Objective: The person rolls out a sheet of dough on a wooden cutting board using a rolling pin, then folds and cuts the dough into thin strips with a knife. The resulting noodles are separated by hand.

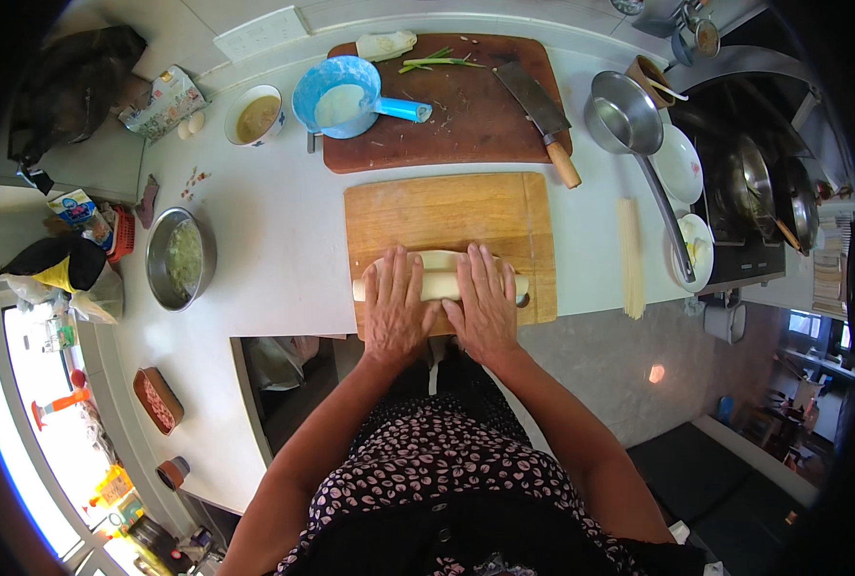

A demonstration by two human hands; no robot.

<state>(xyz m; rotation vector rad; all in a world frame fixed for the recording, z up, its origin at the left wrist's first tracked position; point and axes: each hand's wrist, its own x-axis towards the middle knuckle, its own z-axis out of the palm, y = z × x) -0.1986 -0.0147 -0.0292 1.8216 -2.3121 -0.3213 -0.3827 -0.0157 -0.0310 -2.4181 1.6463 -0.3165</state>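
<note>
Both palms lie flat, fingers pointing away from me, on a pale roll (440, 286) that lies crosswise near the front edge of a light wooden board (449, 205). My left hand (396, 306) covers its left part and my right hand (482, 302) its right part, the thumbs close together. Flat pale dough (438, 261) shows behind the roll, between the hands. Whether a rolling pin is inside the roll I cannot tell. Behind the light board is a dark wooden chopping board (456, 108) with a cleaver (535, 101) and green onion pieces (442, 63).
A blue plastic ladle (337, 97) overlaps the dark board's left edge. Bowls stand to the left, including a metal one (181, 259). Right are a steel saucepan (623, 111), dry noodles (630, 258), white dishes (678, 164) and a stove with a wok (748, 180).
</note>
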